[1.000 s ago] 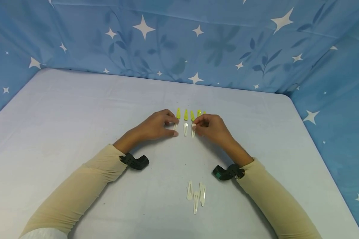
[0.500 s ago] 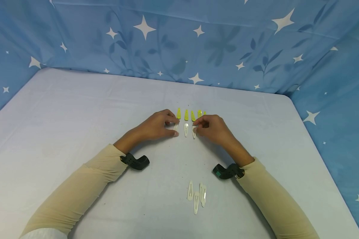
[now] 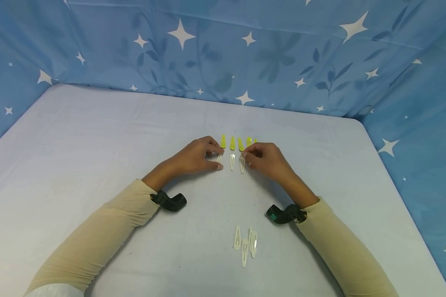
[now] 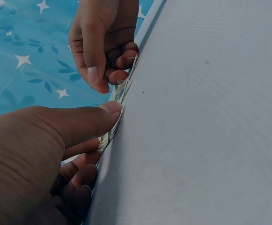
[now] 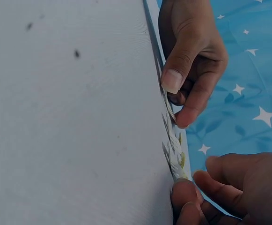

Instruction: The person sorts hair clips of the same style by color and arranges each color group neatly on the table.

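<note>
Snap hair clips lie in two rows on a white table: yellow ones (image 3: 232, 143) behind, white ones in front. At the left end of the front row, my left hand (image 3: 197, 156) holds a white hair clip (image 3: 219, 158) by its two ends between thumb and finger. A middle white clip (image 3: 232, 162) lies untouched. My right hand (image 3: 266, 159) hovers low by the third white clip (image 3: 242, 165), loosely bent fingertips at its side and upper end. In the right wrist view the clips are seen edge-on beside my left thumb (image 5: 173, 80), partly hidden by fingers.
Several more white clips (image 3: 244, 251) lie loose near the front of the table (image 3: 152, 255), two overlapping. The rightmost yellow clip (image 3: 255, 140) is partly covered by my right hand. A blue star-patterned curtain (image 3: 223, 49) borders the table's back and right side.
The third white clip has slid slightly toward me, and my right fingertips have eased off it, leaving more of it visible. My left hand stays in place on its clip.
</note>
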{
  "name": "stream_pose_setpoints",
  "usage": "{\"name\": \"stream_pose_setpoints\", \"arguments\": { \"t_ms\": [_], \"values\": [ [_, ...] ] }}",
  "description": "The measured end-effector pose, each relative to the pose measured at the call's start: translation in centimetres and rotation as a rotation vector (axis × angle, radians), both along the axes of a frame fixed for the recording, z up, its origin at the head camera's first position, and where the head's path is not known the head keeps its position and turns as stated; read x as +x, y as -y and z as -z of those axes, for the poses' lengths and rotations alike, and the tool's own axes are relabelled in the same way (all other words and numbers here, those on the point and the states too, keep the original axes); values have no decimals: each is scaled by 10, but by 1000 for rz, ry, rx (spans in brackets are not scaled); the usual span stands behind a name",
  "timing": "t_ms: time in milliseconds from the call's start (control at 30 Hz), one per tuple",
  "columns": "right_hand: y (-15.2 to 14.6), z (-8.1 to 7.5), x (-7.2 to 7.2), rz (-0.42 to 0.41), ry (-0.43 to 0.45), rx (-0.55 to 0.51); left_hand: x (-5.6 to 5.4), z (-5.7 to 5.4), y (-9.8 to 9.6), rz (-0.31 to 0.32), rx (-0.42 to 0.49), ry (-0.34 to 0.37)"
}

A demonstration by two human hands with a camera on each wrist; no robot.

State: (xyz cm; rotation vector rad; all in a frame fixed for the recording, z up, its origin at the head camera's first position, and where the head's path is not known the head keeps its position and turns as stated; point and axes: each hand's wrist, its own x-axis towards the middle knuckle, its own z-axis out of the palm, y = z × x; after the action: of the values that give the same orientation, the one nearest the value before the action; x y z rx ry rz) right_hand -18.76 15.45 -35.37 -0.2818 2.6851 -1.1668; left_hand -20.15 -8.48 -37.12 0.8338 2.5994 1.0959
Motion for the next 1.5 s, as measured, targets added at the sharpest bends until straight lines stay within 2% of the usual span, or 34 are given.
{"name": "stream_pose_setpoints", "arguments": {
  "t_ms": [233, 500, 667, 1000, 1200, 1500],
  "values": [
    [-1, -3, 2, 5, 22, -5, 0, 0, 0, 3, 4, 1],
    [-7, -4, 8, 5, -21, 41, 1, -1, -2, -4, 0, 4],
    [-12, -4, 15, -43, -52, 25, 1, 0, -1, -4, -1, -6],
    [-16, -6, 34, -148, -52, -64, 1, -1, 0, -15, -13, -8],
    [-19, -7, 47, -183, -20, -103, 1, 0, -1, -5, -11, -16],
    [-23, -10, 68, -254, 85, -172, 2, -1, -2, -9, -4, -21]
  ]
}}
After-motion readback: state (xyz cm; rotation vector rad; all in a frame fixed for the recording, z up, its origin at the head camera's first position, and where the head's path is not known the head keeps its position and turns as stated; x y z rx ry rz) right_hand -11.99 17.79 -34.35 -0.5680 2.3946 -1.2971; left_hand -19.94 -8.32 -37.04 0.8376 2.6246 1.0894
